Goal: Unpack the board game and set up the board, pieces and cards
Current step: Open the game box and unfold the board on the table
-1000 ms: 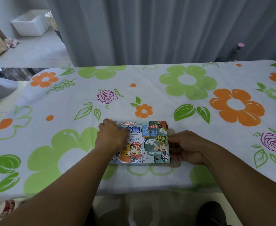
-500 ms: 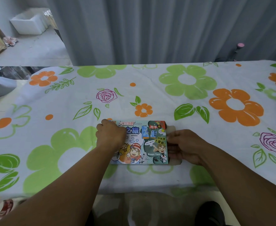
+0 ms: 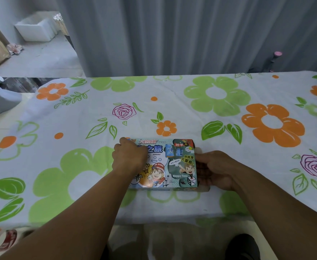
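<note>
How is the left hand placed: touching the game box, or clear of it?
Touching. The head view shows the left hand lying on the left part of the game box, covering its print, with curled fingers at the far left corner.

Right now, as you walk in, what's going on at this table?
A person is starting to unpack a board game. The colourful game box lies flat on the flowered cloth, near the table's front edge. The left hand holds down the box's left part with curled fingers. The right hand grips the right end, where something pale, perhaps a flap, seems to stick out. No board, pieces or cards are out yet.
</note>
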{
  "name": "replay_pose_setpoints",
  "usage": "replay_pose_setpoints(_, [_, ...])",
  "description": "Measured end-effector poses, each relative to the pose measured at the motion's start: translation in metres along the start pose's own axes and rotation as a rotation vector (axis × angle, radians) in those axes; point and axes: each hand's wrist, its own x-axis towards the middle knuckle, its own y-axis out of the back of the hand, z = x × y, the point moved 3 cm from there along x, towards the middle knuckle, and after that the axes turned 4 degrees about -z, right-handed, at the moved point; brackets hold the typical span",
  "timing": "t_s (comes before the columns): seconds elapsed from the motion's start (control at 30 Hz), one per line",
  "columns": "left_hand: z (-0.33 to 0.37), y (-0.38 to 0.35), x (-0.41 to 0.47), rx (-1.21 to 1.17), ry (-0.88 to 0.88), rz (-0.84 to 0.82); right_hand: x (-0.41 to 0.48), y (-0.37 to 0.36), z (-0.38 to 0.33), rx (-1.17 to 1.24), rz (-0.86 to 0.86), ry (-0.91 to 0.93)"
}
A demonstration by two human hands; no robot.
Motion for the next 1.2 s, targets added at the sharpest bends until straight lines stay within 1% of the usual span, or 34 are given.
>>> replay_pose_setpoints(0.13, [0.0,0.0,0.001,-0.016,-0.006,0.007,-0.001,0.0,-0.001,0.014,0.004,0.014])
replay_pose_setpoints(0.43, [-0.001,0.0,0.002,-0.041,0.012,0.022,-0.001,-0.002,-0.003,-0.093,-0.006,0.059])
replay_pose_setpoints(0.53, [-0.002,-0.004,0.003,-0.086,0.008,0.0,0.0,0.001,-0.002,-0.137,0.028,0.062])
replay_pose_setpoints(0.63, [-0.004,-0.006,0.005,-0.102,0.024,0.013,0.002,0.005,-0.001,-0.148,0.071,0.063])
replay_pose_setpoints(0.8, [-0.008,-0.008,0.013,-0.095,0.069,0.022,0.002,0.007,-0.001,-0.186,0.077,0.078])
replay_pose_setpoints(1.03, [-0.014,-0.009,0.023,-0.109,0.069,0.031,0.003,0.013,0.0,-0.166,0.121,0.084])
replay_pose_setpoints(1.2, [-0.017,-0.01,0.028,-0.122,0.077,0.034,0.001,0.013,0.0,-0.073,0.113,0.073])
